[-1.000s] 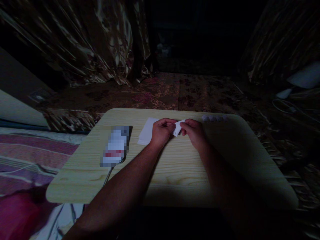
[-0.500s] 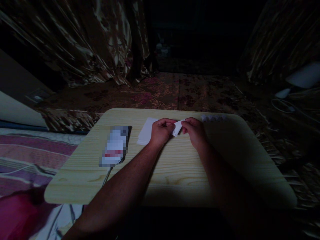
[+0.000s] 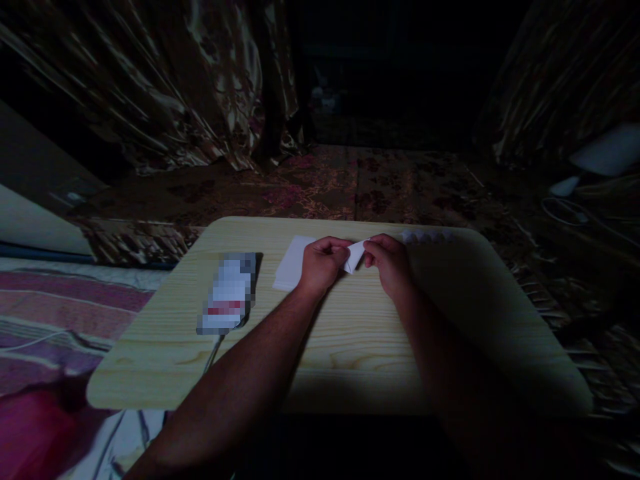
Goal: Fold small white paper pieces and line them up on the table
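A small folded piece of white paper [image 3: 355, 257] is held above the middle of the wooden table [image 3: 360, 340]. My left hand [image 3: 323, 263] pinches its left side between thumb and fingers. At its upper right corner, my right hand [image 3: 387, 260] is closed on the paper with thumb and forefinger. Part of the paper is hidden behind my left fingers. White paper sheets [image 3: 290, 263] lie in a stack on the table, partly covered by my left hand.
On the table's left lies a phone [image 3: 227, 293], its screen blurred out, with a cable [image 3: 213, 353] attached. Several small folded white pieces [image 3: 427, 236] stand in a row at the far right edge. Beyond the table is a patterned cloth surface [image 3: 320, 180]; striped bedding [image 3: 65, 300] is at left.
Almost nothing differs. Both hands keep their grip on the folded paper, and the right fingers have shifted very slightly at its corner.
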Action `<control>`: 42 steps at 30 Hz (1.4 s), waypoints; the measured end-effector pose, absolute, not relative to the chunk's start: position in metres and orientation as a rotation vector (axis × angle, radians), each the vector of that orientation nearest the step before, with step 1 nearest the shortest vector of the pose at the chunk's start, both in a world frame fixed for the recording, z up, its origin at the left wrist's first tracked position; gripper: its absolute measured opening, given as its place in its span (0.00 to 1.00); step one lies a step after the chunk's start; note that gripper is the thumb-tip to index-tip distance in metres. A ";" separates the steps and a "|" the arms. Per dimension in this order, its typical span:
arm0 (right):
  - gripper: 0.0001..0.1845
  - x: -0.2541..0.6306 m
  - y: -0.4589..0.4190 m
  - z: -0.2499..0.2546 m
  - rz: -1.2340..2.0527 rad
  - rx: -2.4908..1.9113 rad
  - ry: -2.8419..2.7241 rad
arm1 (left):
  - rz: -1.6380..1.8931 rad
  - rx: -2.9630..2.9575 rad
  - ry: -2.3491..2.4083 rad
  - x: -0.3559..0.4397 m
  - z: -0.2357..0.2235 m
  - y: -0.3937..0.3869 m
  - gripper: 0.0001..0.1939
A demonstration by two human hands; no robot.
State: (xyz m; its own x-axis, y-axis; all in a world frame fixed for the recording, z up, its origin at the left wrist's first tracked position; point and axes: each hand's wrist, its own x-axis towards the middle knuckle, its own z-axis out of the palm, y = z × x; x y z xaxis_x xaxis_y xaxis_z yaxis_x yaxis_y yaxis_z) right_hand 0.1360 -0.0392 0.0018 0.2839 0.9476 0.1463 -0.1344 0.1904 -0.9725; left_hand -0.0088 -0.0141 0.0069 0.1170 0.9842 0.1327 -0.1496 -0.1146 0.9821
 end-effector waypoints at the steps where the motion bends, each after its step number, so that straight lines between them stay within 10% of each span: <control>1: 0.08 0.136 -0.039 0.002 0.955 -1.089 -0.968 | 1.268 1.250 0.949 -0.009 0.007 -0.014 0.09; 42: 0.09 0.139 -0.037 0.004 0.812 -1.232 -0.890 | 1.266 1.232 1.019 -0.010 0.007 -0.012 0.08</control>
State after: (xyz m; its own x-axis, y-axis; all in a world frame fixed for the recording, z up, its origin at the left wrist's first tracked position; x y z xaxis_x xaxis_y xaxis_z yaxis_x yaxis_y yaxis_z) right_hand 0.1395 -0.0374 0.0041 0.4368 0.8912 0.1221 -0.0404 0.1551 -0.9871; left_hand -0.0100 -0.0120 0.0070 0.0785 0.9921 0.0983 -0.1159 -0.0889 0.9893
